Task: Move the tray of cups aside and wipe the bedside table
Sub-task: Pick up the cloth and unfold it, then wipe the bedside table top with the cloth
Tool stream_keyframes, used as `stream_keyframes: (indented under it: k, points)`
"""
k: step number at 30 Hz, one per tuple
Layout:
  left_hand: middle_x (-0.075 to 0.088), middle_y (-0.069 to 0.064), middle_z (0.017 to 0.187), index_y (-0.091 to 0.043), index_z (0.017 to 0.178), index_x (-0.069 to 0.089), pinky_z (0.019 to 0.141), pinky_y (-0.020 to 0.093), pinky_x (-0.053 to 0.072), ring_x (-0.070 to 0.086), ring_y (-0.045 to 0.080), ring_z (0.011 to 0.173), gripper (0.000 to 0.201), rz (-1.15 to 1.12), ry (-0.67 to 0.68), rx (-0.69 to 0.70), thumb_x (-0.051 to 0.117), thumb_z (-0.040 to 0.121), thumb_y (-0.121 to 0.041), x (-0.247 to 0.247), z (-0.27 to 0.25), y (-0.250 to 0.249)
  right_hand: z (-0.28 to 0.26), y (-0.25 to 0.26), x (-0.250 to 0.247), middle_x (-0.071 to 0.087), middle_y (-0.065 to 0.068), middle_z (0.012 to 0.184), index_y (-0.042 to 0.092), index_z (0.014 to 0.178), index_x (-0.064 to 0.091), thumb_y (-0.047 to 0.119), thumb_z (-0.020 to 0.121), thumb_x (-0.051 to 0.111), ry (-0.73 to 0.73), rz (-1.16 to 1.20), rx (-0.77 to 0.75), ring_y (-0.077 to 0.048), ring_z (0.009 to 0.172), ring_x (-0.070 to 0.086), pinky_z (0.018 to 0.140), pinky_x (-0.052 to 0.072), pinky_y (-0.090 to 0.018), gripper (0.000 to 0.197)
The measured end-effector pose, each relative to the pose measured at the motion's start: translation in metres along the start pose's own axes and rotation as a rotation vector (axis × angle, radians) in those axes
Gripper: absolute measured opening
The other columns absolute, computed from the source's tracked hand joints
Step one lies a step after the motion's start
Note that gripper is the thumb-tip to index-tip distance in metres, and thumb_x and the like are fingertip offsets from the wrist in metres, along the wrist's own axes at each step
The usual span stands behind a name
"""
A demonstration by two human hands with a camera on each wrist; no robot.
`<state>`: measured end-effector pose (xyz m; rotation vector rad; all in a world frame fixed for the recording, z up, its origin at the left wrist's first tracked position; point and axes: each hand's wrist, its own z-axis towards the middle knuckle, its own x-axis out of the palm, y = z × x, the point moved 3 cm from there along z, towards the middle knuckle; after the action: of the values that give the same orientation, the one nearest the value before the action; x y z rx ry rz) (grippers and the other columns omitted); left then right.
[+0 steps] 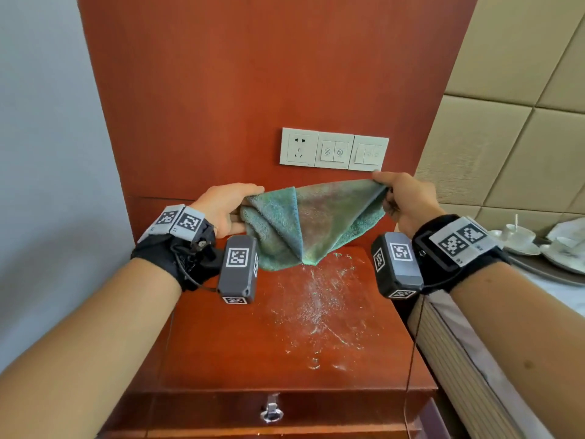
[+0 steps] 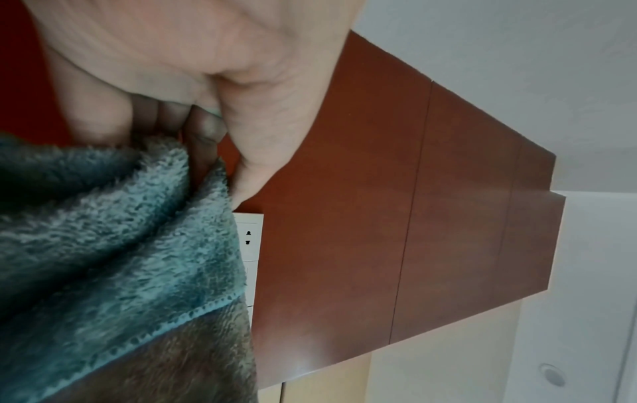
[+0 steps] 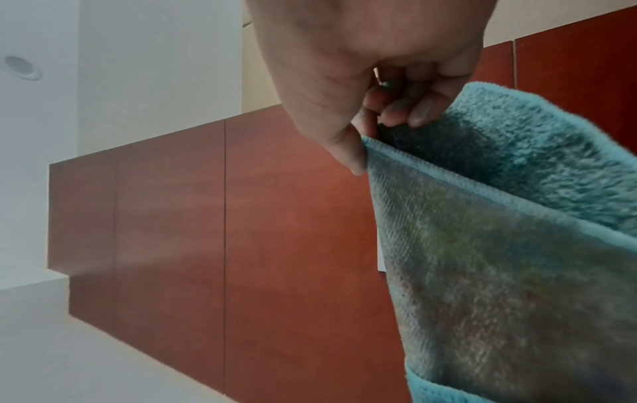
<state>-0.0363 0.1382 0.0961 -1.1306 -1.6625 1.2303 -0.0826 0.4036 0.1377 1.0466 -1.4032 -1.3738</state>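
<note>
Two hands stretch a teal cloth [image 1: 304,223] above the bedside table [image 1: 221,343]: left hand [image 1: 221,207] bunching one end, right hand [image 1: 405,201] pinching the other. Only the head view shows white specks [image 1: 313,312] on the tabletop and the tray of cups [image 1: 544,251] off right on the bed.

No words or numbers can be read anywhere. The wrist bands [image 1: 179,220] and the small grey boxes [image 1: 238,268] under the wrists carry black-and-white square code patterns, but no letters. The two middle switches [image 1: 333,151] on the white wall plate each show a little round sign; the tiny print under them is too small to read.
</note>
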Motion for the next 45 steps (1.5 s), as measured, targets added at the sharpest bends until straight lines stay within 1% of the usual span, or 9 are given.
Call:
stream_keyframes:
  k: [11,13,17,19,22,25,28,33,45]
  points:
    - [0.066,0.006,0.083,-0.016,0.076,0.066,0.053,0.027,0.056,0.063,0.022,0.07,0.013,0.049,-0.053,0.043,0.076,0.077,-0.024,0.015,-0.08,0.063,-0.063,-0.055,-0.088,0.033,0.002,0.058,0.019,0.063,0.049,0.022,0.072,0.08,0.071,0.003,0.002,-0.011,0.042,0.025,0.042,0.023,-0.025,0.032]
    - [0.069,0.012,0.097,-0.016,0.08,0.07,0.065,0.034,0.057,0.067,0.027,0.078,0.022,0.034,-0.105,0.037,0.082,0.064,-0.026,0.02,-0.081,0.077,-0.065,-0.066,-0.099,0.033,0.001,0.058,0.019,0.06,0.047,0.023,0.071,0.081,0.082,-0.035,0.021,-0.012,0.042,0.023,0.042,0.02,-0.026,0.036]
    - [0.066,0.007,0.1,-0.009,0.107,0.069,0.062,0.029,0.052,0.061,0.022,0.079,0.03,0.016,-0.11,0.0,0.074,0.082,-0.025,0.039,-0.079,0.097,-0.041,-0.104,-0.104,0.041,-0.003,0.058,0.012,0.069,0.053,0.028,0.077,0.076,0.045,-0.199,0.098,-0.016,0.046,0.033,0.045,0.031,-0.027,0.029]
    - [0.058,0.002,0.11,-0.008,0.122,0.062,0.076,0.03,0.043,0.053,0.019,0.095,0.037,0.155,-0.166,-0.035,0.067,0.088,-0.024,0.05,-0.076,0.114,-0.023,-0.134,-0.1,0.052,-0.008,0.065,0.005,0.077,0.062,0.031,0.077,0.065,0.028,-0.334,0.143,-0.022,0.055,0.046,0.056,0.04,-0.032,0.026]
    - [0.059,0.009,0.099,0.003,0.105,0.062,0.077,0.033,0.04,0.056,0.023,0.09,0.03,0.288,-0.275,-0.06,0.065,0.087,-0.021,0.061,-0.061,0.143,-0.004,-0.179,-0.092,0.065,-0.015,0.105,0.002,0.111,0.065,0.041,0.072,0.052,0.051,-0.543,0.2,-0.033,0.094,0.062,0.084,0.05,-0.038,0.057]
    - [0.055,0.01,0.096,-0.008,0.077,0.055,0.078,0.033,0.041,0.051,0.02,0.073,0.021,0.358,-0.258,-0.035,0.066,0.085,-0.025,0.077,-0.051,0.159,-0.007,-0.202,-0.075,0.05,-0.011,0.141,0.014,0.137,0.051,0.048,0.076,0.055,0.201,-0.613,0.191,-0.034,0.125,0.05,0.107,0.041,-0.043,0.071]
    - [0.053,0.012,0.131,-0.012,0.114,0.064,0.093,0.034,0.045,0.056,0.028,0.11,0.038,0.683,-0.209,0.031,0.065,0.083,-0.035,0.089,-0.043,0.171,-0.018,-0.217,-0.059,0.026,-0.001,0.159,0.024,0.15,0.032,0.057,0.085,0.046,0.399,-0.8,0.138,-0.025,0.146,0.025,0.119,0.021,-0.045,0.074]
    - [0.005,0.011,0.162,-0.015,0.145,0.036,0.122,0.043,0.009,0.002,0.031,0.151,0.071,1.272,-0.122,0.27,0.053,0.087,-0.053,0.107,-0.038,0.193,-0.04,-0.23,-0.046,-0.009,0.005,0.163,0.029,0.156,0.002,0.062,0.093,0.024,0.466,-1.252,-0.066,-0.018,0.149,-0.016,0.116,-0.012,-0.055,0.075]
    - [-0.025,0.005,0.16,-0.02,0.155,-0.013,0.122,0.041,-0.01,-0.023,0.023,0.148,0.078,1.521,0.279,-0.012,0.022,0.098,-0.059,0.113,-0.016,0.209,-0.043,-0.238,-0.032,-0.013,0.004,0.163,0.041,0.153,0.002,0.073,0.088,0.021,0.665,-1.406,0.118,-0.023,0.149,-0.018,0.115,-0.013,-0.06,0.075]
